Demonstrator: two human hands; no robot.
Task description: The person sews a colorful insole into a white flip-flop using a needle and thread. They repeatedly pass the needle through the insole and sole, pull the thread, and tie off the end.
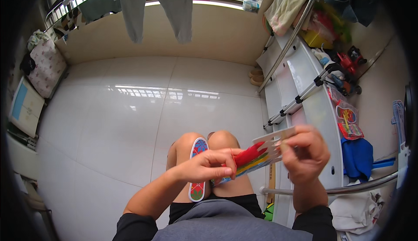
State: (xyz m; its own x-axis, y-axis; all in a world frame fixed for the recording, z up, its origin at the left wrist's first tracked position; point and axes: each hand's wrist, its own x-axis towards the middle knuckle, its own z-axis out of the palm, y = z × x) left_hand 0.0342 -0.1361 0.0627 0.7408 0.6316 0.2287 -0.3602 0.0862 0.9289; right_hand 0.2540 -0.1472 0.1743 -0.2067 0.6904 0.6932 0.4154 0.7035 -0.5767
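My right hand (305,152) grips the end of a pale thread card (272,138) between thumb and fingers. From the card's slots hang bundles of embroidery thread: a thick red skein (249,153), then yellow thread (253,165) and blue thread (240,173). My left hand (212,166) is at the loose end of these bundles, with a thin red strand running over its fingers. A white-edged insole (197,192) with a blue, red and green flower pattern lies lengthwise on my left thigh, its middle hidden by my left forearm and hand.
A white cabinet (307,74) stands at the right, with toys and a red-edged packet (349,118) on top. A metal rail (359,188) curves by my right arm. Grey trousers (132,9) hang ahead under the window. Pale floor tiles (114,126) spread to the left.
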